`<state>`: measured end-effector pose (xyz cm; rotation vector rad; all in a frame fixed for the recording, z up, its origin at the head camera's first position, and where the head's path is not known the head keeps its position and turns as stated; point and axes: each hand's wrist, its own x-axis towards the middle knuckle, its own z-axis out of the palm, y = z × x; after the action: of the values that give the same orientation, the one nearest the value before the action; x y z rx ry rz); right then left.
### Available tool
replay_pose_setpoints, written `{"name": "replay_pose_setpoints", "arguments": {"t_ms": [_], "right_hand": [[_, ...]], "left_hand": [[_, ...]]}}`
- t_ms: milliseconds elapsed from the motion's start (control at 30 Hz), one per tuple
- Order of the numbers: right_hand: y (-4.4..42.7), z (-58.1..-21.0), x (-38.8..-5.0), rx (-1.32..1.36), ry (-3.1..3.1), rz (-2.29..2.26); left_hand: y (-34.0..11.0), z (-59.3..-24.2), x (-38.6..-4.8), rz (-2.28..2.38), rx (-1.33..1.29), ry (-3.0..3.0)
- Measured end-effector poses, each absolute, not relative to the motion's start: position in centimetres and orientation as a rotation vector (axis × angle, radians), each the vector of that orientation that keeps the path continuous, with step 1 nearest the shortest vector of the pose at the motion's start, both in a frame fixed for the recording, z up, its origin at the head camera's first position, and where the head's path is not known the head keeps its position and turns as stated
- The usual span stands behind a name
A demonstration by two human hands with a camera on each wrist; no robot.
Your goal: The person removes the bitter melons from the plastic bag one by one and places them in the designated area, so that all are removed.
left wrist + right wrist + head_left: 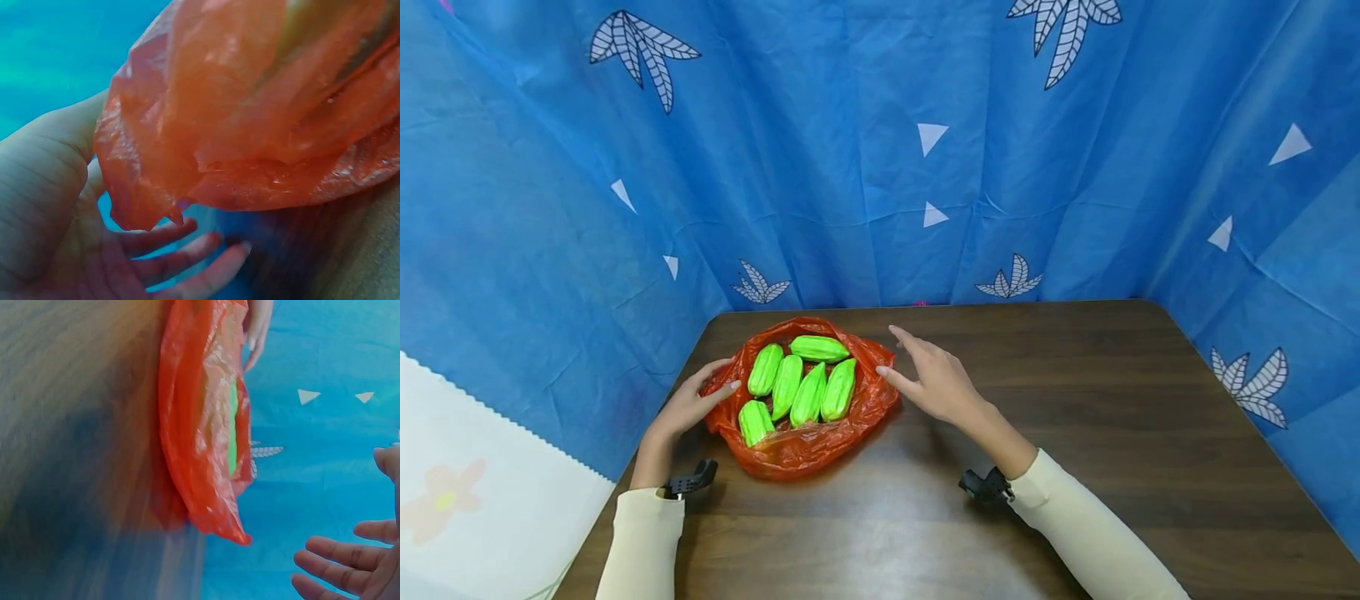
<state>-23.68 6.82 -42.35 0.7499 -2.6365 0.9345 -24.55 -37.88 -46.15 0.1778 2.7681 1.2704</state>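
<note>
On the left of the table lies a red plastic bag (808, 461), its mouth spread wide. Inside it are several bright green, long, ridged pieces (787, 385) that look like fruit or vegetables; their exact kind is unclear. My left hand (687, 404) is at the bag's left edge, thumb and fingers spread around the rim. In the left wrist view, the fingers (181, 262) are loosely extended below the plastic, and the bag hides part of the hand. To the right of the bag my right hand (942, 382) hovers with fingers spread, holding nothing and apart from the plastic.
The dark wooden table (1075, 400) stretches to the right. Blue patterned cloth (887, 150) hangs along its back and sides. A white cloth (475, 500) with a pale flower lies at the left. A black camera mount (985, 485) sits on the right wrist.
</note>
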Motion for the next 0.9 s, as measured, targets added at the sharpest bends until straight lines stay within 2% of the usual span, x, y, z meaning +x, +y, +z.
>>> {"name": "replay_pose_setpoints", "arguments": {"t_ms": [533, 900], "right_hand": [[2.9, -44.2, -24.3, 0.839, -2.652, 1.162], [0.5, -45.1, -25.3, 0.73, -2.637, 1.362]], "left_hand": [[-39.5, -48.7, -25.8, 1.553, 0.101, 2.559], [-38.9, -48.6, -25.2, 1.557, 0.103, 2.623]]}}
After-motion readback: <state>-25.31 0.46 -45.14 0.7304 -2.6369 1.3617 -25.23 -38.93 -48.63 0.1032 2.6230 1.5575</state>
